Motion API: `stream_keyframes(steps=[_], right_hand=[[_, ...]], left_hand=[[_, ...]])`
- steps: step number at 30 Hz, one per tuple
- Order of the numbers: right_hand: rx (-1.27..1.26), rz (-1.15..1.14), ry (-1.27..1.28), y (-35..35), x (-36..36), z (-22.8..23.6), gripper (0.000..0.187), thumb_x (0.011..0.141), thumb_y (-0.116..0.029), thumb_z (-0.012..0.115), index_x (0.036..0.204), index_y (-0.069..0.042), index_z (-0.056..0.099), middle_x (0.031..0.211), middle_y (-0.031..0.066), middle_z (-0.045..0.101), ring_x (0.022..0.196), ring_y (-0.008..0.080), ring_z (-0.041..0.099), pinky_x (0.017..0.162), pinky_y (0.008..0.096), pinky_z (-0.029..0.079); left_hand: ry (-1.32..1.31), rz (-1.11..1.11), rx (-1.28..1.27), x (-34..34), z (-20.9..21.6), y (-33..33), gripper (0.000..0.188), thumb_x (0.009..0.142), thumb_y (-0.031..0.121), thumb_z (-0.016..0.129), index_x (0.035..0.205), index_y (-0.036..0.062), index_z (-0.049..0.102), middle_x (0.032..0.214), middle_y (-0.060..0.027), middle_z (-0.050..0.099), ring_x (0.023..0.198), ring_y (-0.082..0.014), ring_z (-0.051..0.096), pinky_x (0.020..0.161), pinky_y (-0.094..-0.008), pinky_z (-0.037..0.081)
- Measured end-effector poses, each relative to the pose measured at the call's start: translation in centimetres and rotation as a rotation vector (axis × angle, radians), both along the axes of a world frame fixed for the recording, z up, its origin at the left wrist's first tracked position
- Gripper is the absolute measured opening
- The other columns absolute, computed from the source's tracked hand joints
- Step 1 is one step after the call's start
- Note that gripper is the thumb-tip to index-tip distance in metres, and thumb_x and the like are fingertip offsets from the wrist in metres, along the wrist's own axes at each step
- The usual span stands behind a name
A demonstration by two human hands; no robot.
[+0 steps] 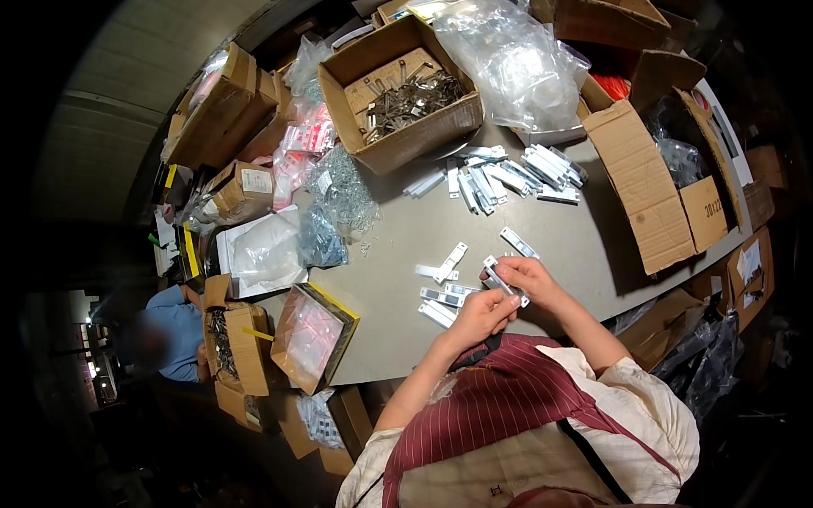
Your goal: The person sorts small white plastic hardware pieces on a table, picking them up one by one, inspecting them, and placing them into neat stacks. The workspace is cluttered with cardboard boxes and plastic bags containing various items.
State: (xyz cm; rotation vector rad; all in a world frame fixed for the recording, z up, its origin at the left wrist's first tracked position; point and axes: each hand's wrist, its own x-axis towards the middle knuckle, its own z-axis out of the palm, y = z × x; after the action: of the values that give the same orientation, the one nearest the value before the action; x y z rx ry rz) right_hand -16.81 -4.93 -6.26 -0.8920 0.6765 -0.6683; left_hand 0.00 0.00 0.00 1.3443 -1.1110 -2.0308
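A narrow silver-white metal fitting (490,266) is held in front of my apron, tilted over the grey table. My right hand (529,279) pinches its upper part between closed fingers. The fingers of my left hand (483,315) are closed at its lower end. Just to the left, several similar fittings (439,312) lie in a loose group, a few showing dark rectangular inserts. One more single fitting (519,243) rests beyond my right hand. Farther back, a larger pile of these fittings (487,182) is spread across the table.
An open cardboard box of brown metal parts (415,102) stands at the back. Left of it are a heap of small screws (343,190) and clear bags. A tall open carton (631,186) is at the right. A person in blue (174,330) is at far left.
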Motion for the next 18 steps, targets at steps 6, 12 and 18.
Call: stream_keyframes(steps=[6,12,18], right_hand=[[0.08,0.009,-0.045,-0.1,0.0,2.1,0.035,0.104,-0.029,0.053,0.115,0.001,0.067,0.086,0.0033,0.067,0.071,0.0074,0.06,0.064,0.0223,0.047],[0.011,-0.103,-0.052,0.5,0.9,2.7,0.035,0.104,-0.029,0.052,0.112,0.002,0.066,0.084,0.0026,0.066,0.069,0.0068,0.058,0.061,0.0217,0.045],[0.193,-0.292,-0.134,1.6,2.1,4.0,0.04,0.104,-0.034,0.051,0.111,0.003,0.064,0.079,0.0005,0.063,0.06,0.0054,0.052,0.054,0.0201,0.04]], left_hand=[[0.146,0.274,0.104,0.0,0.2,-0.3,0.031,0.103,0.026,0.052,0.078,0.007,0.056,0.065,0.0045,0.044,0.057,-0.0061,0.036,0.052,-0.0237,0.028],[0.266,0.354,0.068,0.3,-1.6,-0.5,0.025,0.1,0.025,0.058,0.084,0.0061,0.058,0.072,0.0025,0.052,0.061,-0.0057,0.043,0.055,-0.0226,0.034],[0.233,0.363,0.038,0.0,-1.2,-1.1,0.022,0.096,0.018,0.059,0.079,0.0044,0.06,0.074,0.0009,0.056,0.06,-0.0064,0.047,0.052,-0.0233,0.035]])
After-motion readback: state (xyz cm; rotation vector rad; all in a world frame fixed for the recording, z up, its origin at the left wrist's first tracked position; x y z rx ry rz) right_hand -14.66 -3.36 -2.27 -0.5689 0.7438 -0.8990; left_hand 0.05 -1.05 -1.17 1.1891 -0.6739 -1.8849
